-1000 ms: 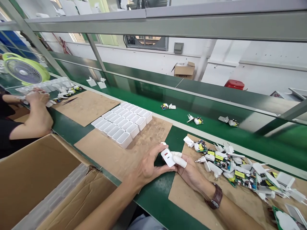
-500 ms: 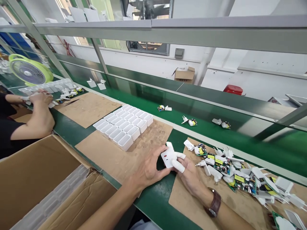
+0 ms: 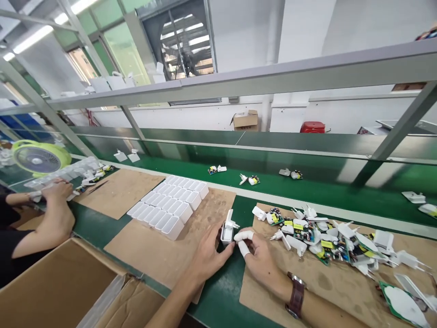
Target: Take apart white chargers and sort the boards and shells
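My left hand (image 3: 212, 249) is closed around a white charger housing (image 3: 226, 233), gripping it between thumb and fingers above the green bench. The open end faces up, and a white plug part with a raised flap juts out of the top. Close by on the right, my right hand (image 3: 261, 255) has white finger covers on its thumb and forefinger. Those two fingertips are pinched close together beside the housing; whatever may be between them is too small to make out. To the left, rows of open white housings (image 3: 167, 204) stand on a brown board (image 3: 201, 218).
Circuit boards with white plug parts (image 3: 327, 237) lie heaped on the right board (image 3: 259, 282). Several more pieces sit along the green strip (image 3: 266, 191) behind. An open carton (image 3: 61, 282) stands at lower left. A co-worker's arm (image 3: 54, 209) and a green fan (image 3: 41, 157) are further left.
The housing has turned from showing a flat face with a red mark to open end up. My right hand has drawn back from around it; the view has tilted upward.
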Demonstrator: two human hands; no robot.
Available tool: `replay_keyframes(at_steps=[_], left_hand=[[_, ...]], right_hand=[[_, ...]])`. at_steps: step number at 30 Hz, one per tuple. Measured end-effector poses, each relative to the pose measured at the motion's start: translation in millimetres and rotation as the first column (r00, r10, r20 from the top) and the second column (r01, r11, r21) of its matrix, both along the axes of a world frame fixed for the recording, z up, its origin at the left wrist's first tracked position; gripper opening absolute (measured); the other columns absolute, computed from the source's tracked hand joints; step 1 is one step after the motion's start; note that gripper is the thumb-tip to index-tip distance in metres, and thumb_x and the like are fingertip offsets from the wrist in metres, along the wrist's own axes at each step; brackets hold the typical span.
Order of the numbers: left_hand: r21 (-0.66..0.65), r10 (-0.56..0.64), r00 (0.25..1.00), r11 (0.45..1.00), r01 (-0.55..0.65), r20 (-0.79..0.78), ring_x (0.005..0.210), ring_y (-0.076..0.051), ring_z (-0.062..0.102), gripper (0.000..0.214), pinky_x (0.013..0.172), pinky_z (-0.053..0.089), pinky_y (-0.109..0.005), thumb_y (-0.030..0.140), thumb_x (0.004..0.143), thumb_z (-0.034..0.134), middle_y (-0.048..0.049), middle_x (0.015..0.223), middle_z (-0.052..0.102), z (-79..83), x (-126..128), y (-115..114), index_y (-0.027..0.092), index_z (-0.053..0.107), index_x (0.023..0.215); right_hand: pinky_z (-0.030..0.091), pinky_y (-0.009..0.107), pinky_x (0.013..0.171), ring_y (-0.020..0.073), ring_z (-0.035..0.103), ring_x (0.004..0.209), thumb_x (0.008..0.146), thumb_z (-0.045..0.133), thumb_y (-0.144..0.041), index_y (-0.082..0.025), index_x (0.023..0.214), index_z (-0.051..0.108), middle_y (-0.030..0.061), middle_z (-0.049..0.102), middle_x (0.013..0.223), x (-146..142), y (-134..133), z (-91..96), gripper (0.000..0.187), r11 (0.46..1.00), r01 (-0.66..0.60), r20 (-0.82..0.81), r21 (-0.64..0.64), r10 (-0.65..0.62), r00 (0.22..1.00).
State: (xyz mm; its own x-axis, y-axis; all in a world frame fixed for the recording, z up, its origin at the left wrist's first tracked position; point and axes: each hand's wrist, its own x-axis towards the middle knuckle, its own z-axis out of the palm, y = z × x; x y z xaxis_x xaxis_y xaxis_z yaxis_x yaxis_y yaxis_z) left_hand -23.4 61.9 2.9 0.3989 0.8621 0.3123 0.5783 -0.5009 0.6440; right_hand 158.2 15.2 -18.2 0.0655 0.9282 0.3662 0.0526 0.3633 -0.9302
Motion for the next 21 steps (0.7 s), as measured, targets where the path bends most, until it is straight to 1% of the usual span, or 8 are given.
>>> replay_keyframes(at_steps=[2,4,6,9,12,14,18,21], left_hand=[[-0.030,0.052,0.999,0.998,-0.053,-0.016,0.098,-0.024,0.073,0.046,0.086,0.060,-0.037,0.031,0.093,0.063,-0.0073,0.116,0.075,1.8,-0.7,2.8,0.023,0.060,0.138],[-0.027,0.055,0.996,0.998,-0.057,-0.065,0.080,-0.022,0.072,0.029,0.071,0.059,-0.033,0.032,0.094,0.060,-0.0031,0.094,0.076,7.6,0.2,11.9,0.023,0.069,0.120],[0.017,0.056,0.990,0.998,-0.055,-0.125,0.079,-0.022,0.072,0.022,0.069,0.058,-0.033,0.031,0.093,0.060,-0.0017,0.089,0.075,18.1,5.5,29.4,0.024,0.072,0.110],[0.072,0.131,0.973,0.990,-0.119,-0.192,0.089,-0.024,0.073,0.028,0.079,0.059,-0.035,0.028,0.092,0.061,-0.0026,0.097,0.077,39.0,24.5,71.9,0.025,0.071,0.117],[0.077,0.186,0.959,0.982,-0.174,-0.214,0.097,-0.023,0.073,0.029,0.089,0.059,-0.036,0.027,0.095,0.062,-0.0039,0.106,0.077,57.3,50.9,127.7,0.023,0.069,0.123],[0.076,0.232,0.944,0.973,-0.220,-0.236,0.103,-0.023,0.072,0.029,0.094,0.059,-0.041,0.029,0.097,0.067,-0.0071,0.114,0.074,64.8,67.1,165.9,0.018,0.067,0.125],[0.063,0.303,0.907,0.952,-0.298,-0.292,0.109,-0.024,0.070,0.035,0.094,0.061,-0.046,0.038,0.101,0.068,-0.0100,0.126,0.069,67.9,87.9,227.5,0.016,0.065,0.128],[0.082,0.351,0.884,0.936,-0.343,-0.310,0.112,-0.025,0.069,0.036,0.095,0.061,-0.046,0.037,0.101,0.068,-0.0106,0.130,0.067,63.5,92.9,254.8,0.016,0.064,0.131]], right_hand=[[0.054,0.035,0.088,0.0206,0.066,0.097,0.096,0.053,-0.016,-0.024,0.102,0.070,0.0048,0.068,0.105,-0.8,-0.1,0.5,0.020,0.999,0.021,0.020,0.033,-0.022,1.000],[0.053,0.035,0.087,0.0202,0.065,0.096,0.094,0.052,-0.013,-0.024,0.102,0.071,0.0045,0.068,0.104,-1.5,-0.3,1.2,0.024,0.999,-0.002,0.043,0.039,0.001,0.999],[0.053,0.034,0.085,0.0201,0.065,0.094,0.092,0.051,-0.010,-0.024,0.104,0.071,0.0047,0.067,0.104,-2.3,-0.3,1.6,0.027,0.999,-0.039,0.075,0.015,0.038,0.996],[0.052,0.034,0.083,0.0203,0.065,0.092,0.090,0.052,-0.010,-0.023,0.106,0.072,0.0055,0.067,0.104,-3.7,0.7,0.5,0.029,0.998,-0.060,0.103,-0.015,0.061,0.993],[0.052,0.033,0.080,0.0204,0.064,0.091,0.090,0.052,-0.010,-0.023,0.106,0.072,0.0058,0.068,0.103,-5.2,2.8,-1.4,0.029,0.998,-0.062,0.113,-0.030,0.065,0.991],[0.052,0.033,0.080,0.0209,0.065,0.091,0.089,0.053,-0.010,-0.022,0.106,0.072,0.0066,0.069,0.104,-5.6,4.0,-1.5,0.028,0.996,-0.074,0.127,-0.045,0.079,0.989],[0.054,0.035,0.085,0.0231,0.067,0.095,0.087,0.055,-0.009,-0.022,0.105,0.072,0.0085,0.070,0.110,-5.3,5.9,-1.0,0.028,0.992,-0.097,0.139,-0.083,0.108,0.984],[0.054,0.031,0.081,0.0221,0.069,0.093,0.084,0.058,-0.008,-0.024,0.105,0.074,0.0070,0.071,0.110,-7.8,9.7,-6.6,0.030,0.989,-0.097,0.163,-0.110,0.115,0.980]])
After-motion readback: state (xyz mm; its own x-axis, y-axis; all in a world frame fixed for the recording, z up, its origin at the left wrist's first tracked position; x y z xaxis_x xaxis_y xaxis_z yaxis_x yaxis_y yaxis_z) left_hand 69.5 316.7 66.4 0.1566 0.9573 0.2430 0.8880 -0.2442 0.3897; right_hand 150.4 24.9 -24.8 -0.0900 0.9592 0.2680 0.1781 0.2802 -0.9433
